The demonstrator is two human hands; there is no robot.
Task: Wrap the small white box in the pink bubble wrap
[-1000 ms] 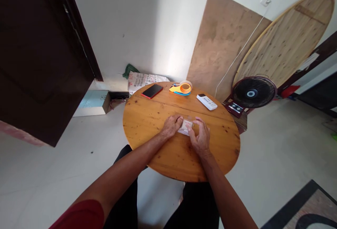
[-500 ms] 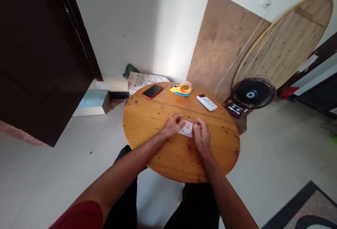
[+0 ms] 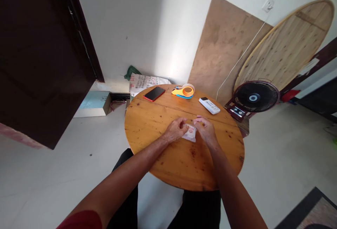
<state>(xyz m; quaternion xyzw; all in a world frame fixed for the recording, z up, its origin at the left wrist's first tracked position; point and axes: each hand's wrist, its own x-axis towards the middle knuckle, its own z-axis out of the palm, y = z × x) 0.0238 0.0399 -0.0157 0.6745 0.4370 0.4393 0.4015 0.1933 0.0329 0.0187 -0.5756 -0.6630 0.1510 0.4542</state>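
A small clear packet with red print (image 3: pixel 190 133) lies on the round wooden table (image 3: pixel 147 123) between my hands. My left hand (image 3: pixel 178 129) is at the packet's left edge, its thumb over the packet and its fingers curled with a gap to the thumb. At the packet's upper right, my right hand (image 3: pixel 206 128) has its thumb and forefinger close together above the table. Whether anything thin is between those fingertips is too small to tell.
Along the table's far side are a red-edged phone (image 3: pixel 154 93), an orange tape dispenser (image 3: pixel 184 91) and a white device with a dark end (image 3: pixel 209 105). A black fan (image 3: pixel 253 97) stands beyond the table's right side.
My right hand has shifted from beside the packet to its upper right, and its thumb and forefinger have come closer together. My left hand stays by the packet. The view has shifted slightly.
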